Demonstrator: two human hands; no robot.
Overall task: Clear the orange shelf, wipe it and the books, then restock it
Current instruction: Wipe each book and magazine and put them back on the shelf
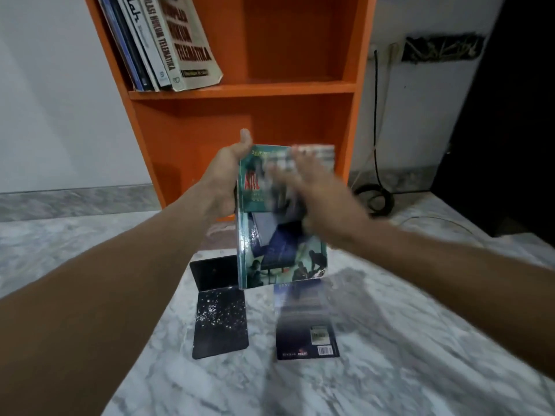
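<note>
Left hand [223,181] grips the teal book [279,253] at its upper left edge, thumb raised along the front corner and fingers hidden behind the cover. The book is held upright in the air, front cover toward the camera, before the lower compartment of the orange shelf [240,91]. Right hand [318,199] lies across the upper cover, heavily blurred; how far it is open cannot be told. Pale blurred material [312,156] shows at its fingertips, identity unclear. In the upper compartment, a row of leaning books [168,46] stands at the left side. On the marble floor [420,340] below the held book: 1 black bookend [219,310], speckled with white, and 1 dark blue book [303,322] lying flat, barcode up, just beside it. A black cable [375,115] hangs down the wall right of the shelf.
</note>
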